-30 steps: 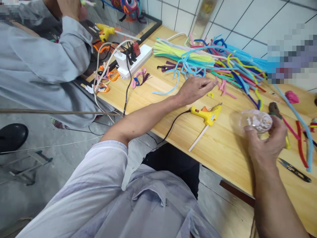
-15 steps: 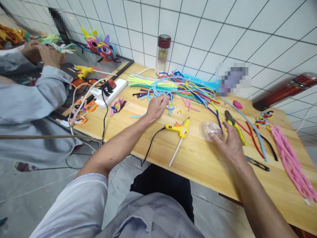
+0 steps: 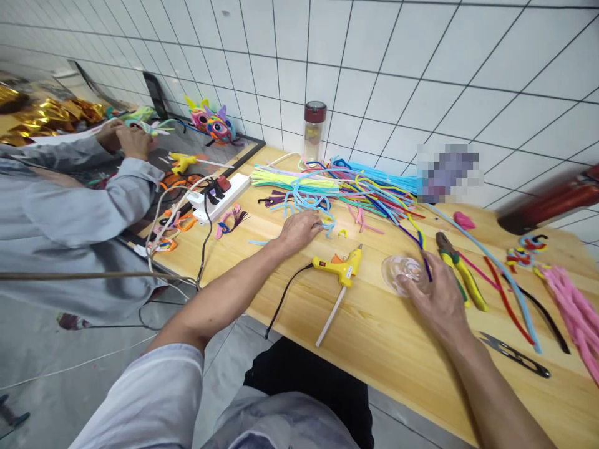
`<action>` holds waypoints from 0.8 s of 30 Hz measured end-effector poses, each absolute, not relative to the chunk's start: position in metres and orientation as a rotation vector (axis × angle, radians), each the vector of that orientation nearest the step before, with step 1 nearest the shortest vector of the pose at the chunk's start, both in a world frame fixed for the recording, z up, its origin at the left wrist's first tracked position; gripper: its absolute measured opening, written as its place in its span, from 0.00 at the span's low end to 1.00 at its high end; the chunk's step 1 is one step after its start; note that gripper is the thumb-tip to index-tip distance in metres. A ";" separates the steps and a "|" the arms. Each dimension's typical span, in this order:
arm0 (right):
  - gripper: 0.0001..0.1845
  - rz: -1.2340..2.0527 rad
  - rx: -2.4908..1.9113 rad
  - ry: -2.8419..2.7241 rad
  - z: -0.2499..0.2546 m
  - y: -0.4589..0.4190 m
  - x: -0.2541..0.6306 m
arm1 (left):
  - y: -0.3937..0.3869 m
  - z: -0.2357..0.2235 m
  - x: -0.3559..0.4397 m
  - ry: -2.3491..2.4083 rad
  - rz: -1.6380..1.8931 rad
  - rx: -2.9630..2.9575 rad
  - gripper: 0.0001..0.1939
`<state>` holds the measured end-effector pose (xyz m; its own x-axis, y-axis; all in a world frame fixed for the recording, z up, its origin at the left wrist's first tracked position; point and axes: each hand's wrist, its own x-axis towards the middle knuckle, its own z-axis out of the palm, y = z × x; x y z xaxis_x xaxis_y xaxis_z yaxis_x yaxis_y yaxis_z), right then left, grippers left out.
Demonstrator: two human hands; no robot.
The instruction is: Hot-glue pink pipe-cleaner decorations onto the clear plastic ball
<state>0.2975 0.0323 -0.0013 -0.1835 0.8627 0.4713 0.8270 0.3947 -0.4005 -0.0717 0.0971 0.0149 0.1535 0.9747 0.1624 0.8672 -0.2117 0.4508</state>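
My left hand is closed, its fingertips on the near end of a tangle of light-blue pipe cleaners. What lies under the fingers is partly hidden. My right hand curves around the right side of a clear plastic cup, thumb over its near edge, the cup low at the tabletop. A dark blue pipe cleaner runs down by those fingers. Between my hands lies a yellow glue gun with a white glue stick in it. Green-and-yellow pliers lie right of the cup.
Bundled pipe cleaners lie along the back before a red-lidded bottle. At left are a power strip and a co-worker's hands. Thread snips and pink strands are at right. Cords cross the left side.
My right hand has brought the clear cup left and down to the tabletop. My left hand has shifted from the pink pieces to the light-blue tangle. The view has tilted up.
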 end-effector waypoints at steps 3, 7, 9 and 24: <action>0.39 0.091 -1.435 -1.994 0.001 0.030 0.301 | 0.100 0.019 -0.076 1.738 0.823 2.077 0.06; 0.37 0.075 -1.417 -1.959 0.007 0.028 0.300 | 0.104 0.026 -0.081 1.531 1.217 1.703 0.07; 0.36 0.074 -1.415 -1.949 0.007 0.028 0.299 | 0.108 0.028 -0.082 1.416 1.329 1.447 0.07; 0.33 0.043 -1.459 -1.915 0.015 0.026 0.296 | 0.085 0.016 -0.055 1.305 1.071 2.005 0.06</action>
